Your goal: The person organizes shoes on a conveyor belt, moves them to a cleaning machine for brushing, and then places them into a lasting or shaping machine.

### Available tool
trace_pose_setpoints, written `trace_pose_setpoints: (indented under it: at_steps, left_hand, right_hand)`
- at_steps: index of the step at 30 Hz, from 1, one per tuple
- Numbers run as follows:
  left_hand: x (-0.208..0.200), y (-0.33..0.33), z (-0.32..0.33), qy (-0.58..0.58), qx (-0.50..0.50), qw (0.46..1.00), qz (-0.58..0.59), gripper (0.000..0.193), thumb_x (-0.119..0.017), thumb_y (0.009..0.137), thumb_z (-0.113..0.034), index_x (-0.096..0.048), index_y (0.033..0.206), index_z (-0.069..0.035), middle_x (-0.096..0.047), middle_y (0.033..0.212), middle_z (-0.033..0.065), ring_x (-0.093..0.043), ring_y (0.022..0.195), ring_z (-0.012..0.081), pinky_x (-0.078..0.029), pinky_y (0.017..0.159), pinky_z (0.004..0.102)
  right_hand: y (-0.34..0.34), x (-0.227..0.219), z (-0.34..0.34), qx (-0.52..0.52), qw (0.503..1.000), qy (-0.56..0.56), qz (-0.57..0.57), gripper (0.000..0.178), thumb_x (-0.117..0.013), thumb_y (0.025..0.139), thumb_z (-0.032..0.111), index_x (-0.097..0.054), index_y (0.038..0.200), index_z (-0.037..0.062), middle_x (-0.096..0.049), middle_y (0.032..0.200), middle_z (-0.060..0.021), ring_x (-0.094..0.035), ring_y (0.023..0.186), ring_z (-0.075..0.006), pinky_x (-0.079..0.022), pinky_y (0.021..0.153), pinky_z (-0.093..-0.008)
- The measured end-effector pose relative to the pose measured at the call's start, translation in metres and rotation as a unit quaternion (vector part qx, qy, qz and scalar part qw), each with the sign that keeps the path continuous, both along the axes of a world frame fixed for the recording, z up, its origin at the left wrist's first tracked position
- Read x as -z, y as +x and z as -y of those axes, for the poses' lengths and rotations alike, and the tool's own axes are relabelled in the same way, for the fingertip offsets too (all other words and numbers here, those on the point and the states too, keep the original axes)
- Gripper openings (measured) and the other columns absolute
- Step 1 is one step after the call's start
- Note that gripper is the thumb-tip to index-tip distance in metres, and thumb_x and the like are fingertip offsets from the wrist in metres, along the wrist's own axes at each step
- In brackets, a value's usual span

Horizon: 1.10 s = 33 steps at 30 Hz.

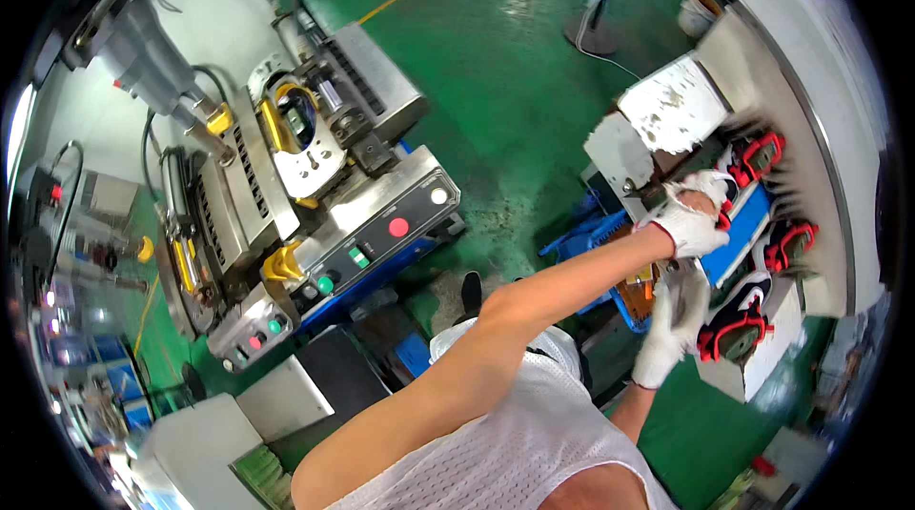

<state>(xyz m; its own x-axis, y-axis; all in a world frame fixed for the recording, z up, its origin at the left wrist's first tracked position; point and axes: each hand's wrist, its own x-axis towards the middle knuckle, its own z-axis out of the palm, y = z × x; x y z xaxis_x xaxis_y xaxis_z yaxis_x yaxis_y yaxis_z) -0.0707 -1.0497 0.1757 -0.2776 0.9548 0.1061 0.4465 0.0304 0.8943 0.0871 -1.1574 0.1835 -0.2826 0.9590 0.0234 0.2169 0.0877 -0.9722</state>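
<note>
My left hand (694, 224), in a white work glove, reaches across to the right side. Its fingers are bent around something I cannot make out, close to a black and red shoe upper mostly hidden behind it. My right hand (665, 334), also gloved in white, is just nearer to me, thumb and fingers apart, beside a greyish piece (682, 272) between the two hands. To the right of my hands are several shoe uppers in black, white and red: one at the far end (761, 159), one in the middle (789, 245) and one nearest (736, 334).
A blue panel (742, 235) lies among the shoes, with bristles behind them along a pale curved housing (820, 110). Below my hands is a blue basket (631, 312) with orange-brown contents. A pressing machine with a button panel (381, 234) stands left; a fan stand (596, 33) is farther off.
</note>
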Motion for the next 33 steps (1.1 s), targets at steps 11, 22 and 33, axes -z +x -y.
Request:
trace_pose_setpoints:
  at_steps: [11, 22, 33]
  left_hand:
    - [-0.015, -0.023, 0.021, 0.082, -0.035, 0.983, 0.160, 0.068, -0.075, 0.091, -0.030, -0.046, 0.142, 0.006, -0.057, 0.134, 0.0247, -0.059, 0.124, 0.0335, -0.048, 0.105, 0.0420]
    - [0.074, -0.007, 0.116, 0.123, 0.025, 0.991, -0.048, 0.106, -0.089, 0.070, -0.028, -0.031, 0.153, 0.005, -0.034, 0.156, 0.0290, -0.035, 0.144, 0.0450, -0.033, 0.119, 0.0484]
    - [0.103, 0.053, 0.061, 0.105, -0.161, 0.981, 0.003, 0.086, -0.087, 0.076, -0.015, -0.041, 0.147, 0.004, -0.047, 0.141, 0.0262, -0.045, 0.131, 0.0438, -0.038, 0.111, 0.0497]
  right_hand:
    - [-0.024, 0.038, -0.007, -0.038, 0.998, 0.013, 0.053, 0.090, -0.073, 0.087, 0.007, -0.019, 0.159, -0.0054, -0.034, 0.159, -0.0272, -0.036, 0.149, -0.0362, -0.033, 0.122, -0.0444]
    - [-0.002, 0.121, 0.004, -0.070, 0.987, -0.096, 0.110, 0.086, -0.077, 0.086, 0.010, -0.028, 0.155, -0.0037, -0.040, 0.156, -0.0265, -0.043, 0.146, -0.0334, -0.038, 0.119, -0.0418]
    - [0.031, 0.181, -0.023, -0.173, 0.974, -0.140, 0.038, 0.068, -0.071, 0.090, 0.017, -0.041, 0.148, -0.0017, -0.054, 0.148, -0.0179, -0.052, 0.138, -0.0266, -0.040, 0.115, -0.0367]
